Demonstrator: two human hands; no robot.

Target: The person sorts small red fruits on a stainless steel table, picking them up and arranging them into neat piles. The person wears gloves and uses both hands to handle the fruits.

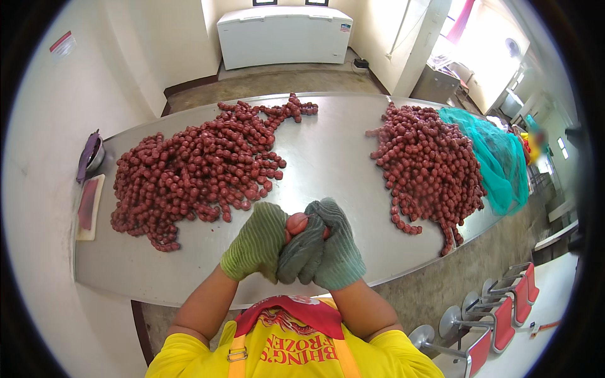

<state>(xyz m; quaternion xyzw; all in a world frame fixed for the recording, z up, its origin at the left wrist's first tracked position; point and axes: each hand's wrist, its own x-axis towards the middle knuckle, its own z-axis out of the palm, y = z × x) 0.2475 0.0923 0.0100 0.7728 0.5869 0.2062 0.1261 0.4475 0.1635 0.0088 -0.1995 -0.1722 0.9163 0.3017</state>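
My left hand (255, 241), in a yellow-green knit glove, and my right hand (333, 245), in a grey-green one, meet over the near part of a stainless steel table (326, 175). Both are closed around a few round red sausage links (298, 223), which show between the gloves; the fingers hide the rest. To the left lies a large heap of linked round sausages (189, 175), its nearest strands just beyond my left glove. A second heap of the same sausages (425, 165) spreads on the right, apart from my right hand.
Teal netting (494, 156) lies beside the right heap. At the left edge are a metal bowl (97, 153) with a purple cloth and a white cutting board (97, 203). Red chairs (503, 323) stand at lower right. A white chest freezer (283, 40) stands against the far wall.
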